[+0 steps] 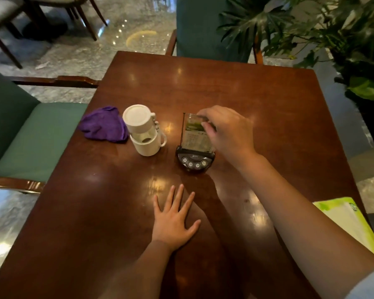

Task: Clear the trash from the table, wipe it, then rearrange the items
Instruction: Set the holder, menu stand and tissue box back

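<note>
On the dark wooden table [257, 100] stands a clear sign holder [192, 134] with a green card in it, set in a black base with call buttons [194, 164]. My right hand [227, 130] grips the top edge of the sign holder. My left hand [175, 221] lies flat on the table nearer to me, fingers spread, holding nothing. Left of the sign holder stands a white lidded cup with a handle [144, 133]. A crumpled purple cloth [104, 124] lies beside the cup, near the table's left edge.
A green and white packet [350, 223] lies at the table's right edge, partly under my right arm. Green upholstered chairs stand at the left [30, 134] and at the far side [203, 26]. A large leafy plant [343, 39] fills the right.
</note>
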